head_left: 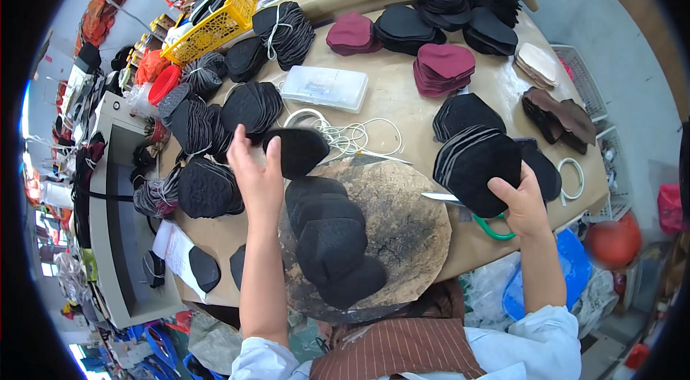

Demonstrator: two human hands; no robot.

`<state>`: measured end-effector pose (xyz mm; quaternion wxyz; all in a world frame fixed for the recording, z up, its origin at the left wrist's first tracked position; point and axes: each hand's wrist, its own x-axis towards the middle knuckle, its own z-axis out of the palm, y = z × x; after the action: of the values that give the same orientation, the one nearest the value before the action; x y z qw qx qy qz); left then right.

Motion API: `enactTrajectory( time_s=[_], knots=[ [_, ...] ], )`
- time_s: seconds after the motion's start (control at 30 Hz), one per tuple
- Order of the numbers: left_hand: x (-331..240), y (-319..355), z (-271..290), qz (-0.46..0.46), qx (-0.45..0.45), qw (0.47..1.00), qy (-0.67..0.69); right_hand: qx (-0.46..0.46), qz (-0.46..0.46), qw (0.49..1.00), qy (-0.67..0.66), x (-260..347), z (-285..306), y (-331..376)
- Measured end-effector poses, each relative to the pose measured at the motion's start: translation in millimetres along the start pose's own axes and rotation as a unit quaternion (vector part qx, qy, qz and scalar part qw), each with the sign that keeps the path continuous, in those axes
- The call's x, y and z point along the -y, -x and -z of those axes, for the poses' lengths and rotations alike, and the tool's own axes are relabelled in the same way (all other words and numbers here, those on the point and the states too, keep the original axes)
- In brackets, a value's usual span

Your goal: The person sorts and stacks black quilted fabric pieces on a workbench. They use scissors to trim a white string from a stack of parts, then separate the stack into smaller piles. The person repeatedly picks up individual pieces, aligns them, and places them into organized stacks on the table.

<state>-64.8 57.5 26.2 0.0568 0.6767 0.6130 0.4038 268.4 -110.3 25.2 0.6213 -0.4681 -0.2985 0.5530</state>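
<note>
A dark rounded fabric piece (300,153) is tilted up beside my left hand (257,175), its near edge caught by the thumb while other fingers point away. My right hand (526,204) grips a stack of black fabric pieces (480,172), thumb on top and fingers hidden underneath. Partly under that stack lie scissors with a green handle (494,230), their blade pointing left. Several black pieces (330,240) overlap on a worn round wooden block (410,218) between my forearms. Another black stack (467,116) sits just beyond my right hand.
Tied black bundles (208,186) crowd the left side. Maroon stacks (443,67) and black stacks (408,26) stand at the back, near a clear plastic box (325,87). White cord (359,137) lies coiled past the block. A yellow basket (215,24) stands far left.
</note>
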Motion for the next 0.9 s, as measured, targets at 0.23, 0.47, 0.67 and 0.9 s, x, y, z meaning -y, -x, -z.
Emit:
enactTrajectory(
  time_s=[0.23, 0.47, 0.67, 0.9],
  knots=[
    [-79, 88, 3, -0.094, 0.344, 0.828, 0.433, 0.078, 0.061, 0.994, 0.042, -50, -33, 20],
    [-67, 118, -2, -0.042, 0.386, 0.852, 0.351, 0.131, 0.178, 0.905, 0.364, -76, -48, 24],
    [-83, 108, 14, -0.192, 0.425, 0.850, 0.242, 0.170, 0.337, 0.743, 0.553, -13, -62, 34],
    [-98, 58, -17, -0.070, 0.570, 0.702, 0.421, 0.120, 0.162, 0.841, 0.502, 3, -42, 69]
  ],
)
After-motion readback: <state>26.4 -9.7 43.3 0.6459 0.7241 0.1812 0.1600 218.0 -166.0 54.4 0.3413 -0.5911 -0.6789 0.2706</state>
